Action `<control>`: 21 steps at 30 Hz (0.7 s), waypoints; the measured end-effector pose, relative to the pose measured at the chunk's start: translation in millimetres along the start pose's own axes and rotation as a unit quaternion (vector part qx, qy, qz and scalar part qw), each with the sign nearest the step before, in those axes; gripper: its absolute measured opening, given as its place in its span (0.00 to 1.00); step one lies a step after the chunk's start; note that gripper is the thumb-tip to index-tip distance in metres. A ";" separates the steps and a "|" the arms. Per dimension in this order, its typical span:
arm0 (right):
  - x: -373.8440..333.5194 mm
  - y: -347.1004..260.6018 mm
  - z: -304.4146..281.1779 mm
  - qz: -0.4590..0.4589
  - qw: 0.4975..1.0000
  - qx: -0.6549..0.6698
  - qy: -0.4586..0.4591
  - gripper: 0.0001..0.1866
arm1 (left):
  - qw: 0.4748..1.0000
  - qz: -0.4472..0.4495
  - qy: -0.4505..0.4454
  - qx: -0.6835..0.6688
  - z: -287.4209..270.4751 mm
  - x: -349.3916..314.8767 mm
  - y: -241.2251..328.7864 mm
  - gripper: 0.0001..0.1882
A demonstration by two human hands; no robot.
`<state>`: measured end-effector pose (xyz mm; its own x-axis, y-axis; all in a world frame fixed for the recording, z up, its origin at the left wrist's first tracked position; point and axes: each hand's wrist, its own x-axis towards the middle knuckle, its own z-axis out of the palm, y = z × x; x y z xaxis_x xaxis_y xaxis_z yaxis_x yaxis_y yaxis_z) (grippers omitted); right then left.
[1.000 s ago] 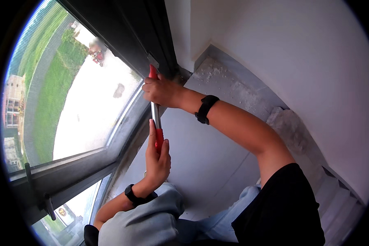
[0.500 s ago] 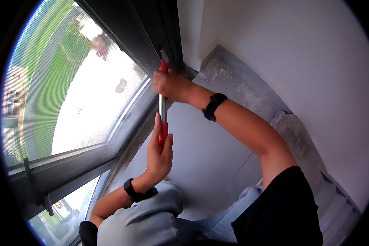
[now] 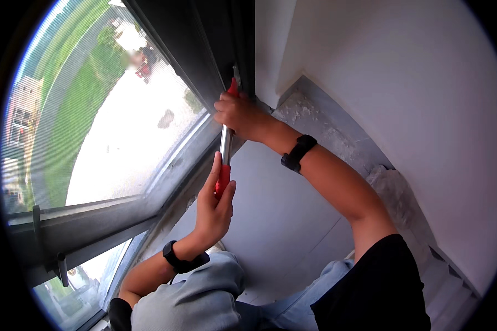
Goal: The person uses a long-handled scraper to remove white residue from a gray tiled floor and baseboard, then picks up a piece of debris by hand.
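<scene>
A long-handled scraper (image 3: 226, 145) with a red grip, a silver shaft and a red head stands nearly in line with the dark window frame (image 3: 218, 38). Its thin metal blade lies against or very close to the frame; I cannot tell which. My right hand (image 3: 242, 116) is wrapped round the shaft just below the red head. Lower down, my left hand (image 3: 212, 212) holds the red grip between thumb and fingers, with the forefinger stretched along it. Most of the scraper's upper shaft is hidden by my right hand.
The window pane (image 3: 116, 143) with a mesh screen fills the left side. A window handle (image 3: 63, 269) juts out at lower left. Crumbled debris (image 3: 309, 113) lies on the grey ledge by the white wall (image 3: 392, 83). Crumpled clear plastic (image 3: 392, 190) rests farther right.
The view has shifted slightly, so the window frame and wall sit farther right. Both hands, still gripping the scraper, have moved a little farther up along the frame.
</scene>
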<state>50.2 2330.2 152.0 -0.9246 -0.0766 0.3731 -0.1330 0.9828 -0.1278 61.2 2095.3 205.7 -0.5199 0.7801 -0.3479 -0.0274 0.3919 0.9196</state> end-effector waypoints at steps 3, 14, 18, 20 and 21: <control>-0.2 0.8 -6.8 0.010 0.999 0.034 -0.009 0.04 | 0.999 -0.003 -0.011 -0.031 2.7 0.2 5.6 0.37; 12.4 -11.1 -10.2 0.032 0.999 0.018 0.021 0.05 | 0.999 -0.001 -0.019 0.034 -28.1 -2.2 29.9 0.35; 14.7 4.8 -8.6 0.038 0.997 0.027 0.054 0.06 | 0.997 -0.013 -0.033 0.062 -30.4 8.4 45.0 0.35; 15.3 6.4 -12.8 0.034 0.997 0.038 0.058 0.06 | 0.998 0.000 -0.026 0.058 -28.5 10.6 45.6 0.35; 15.5 6.7 -12.1 0.029 0.996 0.050 0.061 0.07 | 0.998 -0.001 -0.028 0.057 -27.1 10.1 43.7 0.35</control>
<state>39.3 2337.5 168.1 -0.8821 0.0069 0.4709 -0.1211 0.9630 -0.2409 31.6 2107.1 247.3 -0.4715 0.8039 -0.3626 0.0709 0.4444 0.8930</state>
